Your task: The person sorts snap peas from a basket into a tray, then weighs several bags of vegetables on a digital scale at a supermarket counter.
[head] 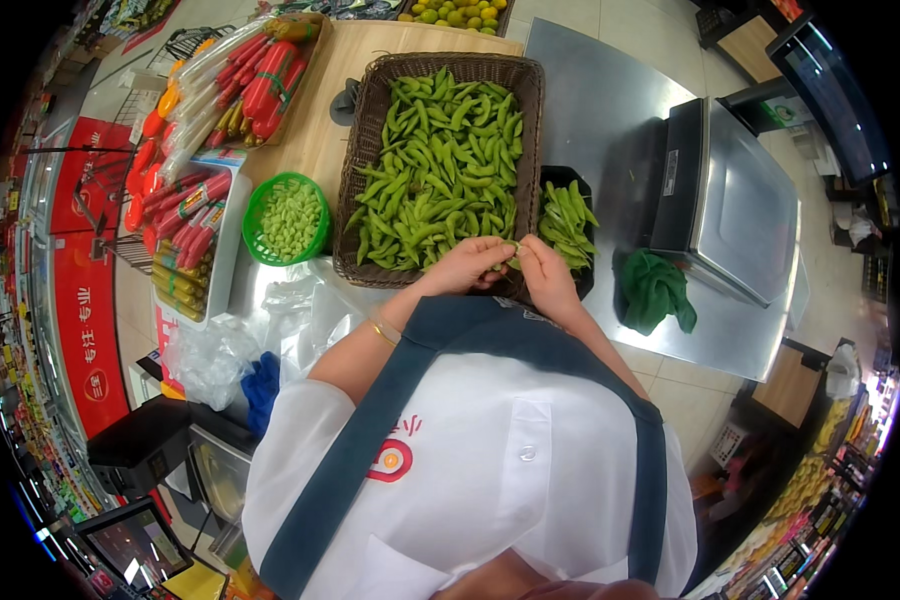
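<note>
My left hand (465, 264) and my right hand (546, 276) meet at the near right corner of a brown woven basket (538, 150). Their fingertips pinch a small green pod between them; its shape is mostly hidden. Green soybean pods (450, 172) fill much of the basket. Just right of it, partly behind my right hand, a black tray (586, 281) holds more pods (568, 217). To the left of the basket stands a green plastic colander (252, 238) with shelled green beans (290, 219) in it.
A weighing scale (746, 202) stands on the steel table (577, 97) at right, with a dark green cloth (654, 292) beside it. Packaged sausages (195, 217) lie in a white tray at left. Clear plastic bags (214, 356) and a blue cloth or glove (261, 390) are nearer.
</note>
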`<move>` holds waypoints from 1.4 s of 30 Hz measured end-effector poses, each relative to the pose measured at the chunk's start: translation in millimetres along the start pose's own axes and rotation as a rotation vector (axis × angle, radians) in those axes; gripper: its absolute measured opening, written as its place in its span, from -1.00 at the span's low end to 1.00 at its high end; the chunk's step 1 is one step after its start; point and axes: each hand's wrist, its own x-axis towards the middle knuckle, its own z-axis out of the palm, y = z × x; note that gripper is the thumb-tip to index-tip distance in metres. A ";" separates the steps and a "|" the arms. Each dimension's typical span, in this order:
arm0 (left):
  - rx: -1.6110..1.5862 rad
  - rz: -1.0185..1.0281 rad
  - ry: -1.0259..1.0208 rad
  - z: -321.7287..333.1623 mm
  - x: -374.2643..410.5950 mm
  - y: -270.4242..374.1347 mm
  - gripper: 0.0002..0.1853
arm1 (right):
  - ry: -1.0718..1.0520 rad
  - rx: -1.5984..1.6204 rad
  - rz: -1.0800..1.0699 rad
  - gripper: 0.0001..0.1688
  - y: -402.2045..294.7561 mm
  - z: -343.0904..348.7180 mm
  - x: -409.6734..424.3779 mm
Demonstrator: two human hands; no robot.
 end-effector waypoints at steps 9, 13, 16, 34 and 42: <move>-0.270 0.010 0.020 -6.5 -6.8 14.3 -0.78 | 0.351 -0.414 -0.225 -0.82 -5.8 -44.4 19.7; -0.490 0.174 0.013 -27.5 -18.9 17.4 -0.74 | 0.350 -0.681 -0.297 -0.83 -0.7 -59.1 42.0; -0.541 0.225 0.033 -40.5 -31.0 22.6 -0.76 | 0.323 -0.798 -0.459 -0.88 0.8 -45.1 47.7; -0.067 0.291 0.146 -9.9 -21.3 19.2 -0.83 | -0.276 0.635 0.139 -0.76 -5.9 -3.2 26.2; -0.148 0.325 0.208 -8.9 -14.6 16.6 -0.84 | -0.051 -0.051 -0.237 -0.81 -18.6 9.5 11.9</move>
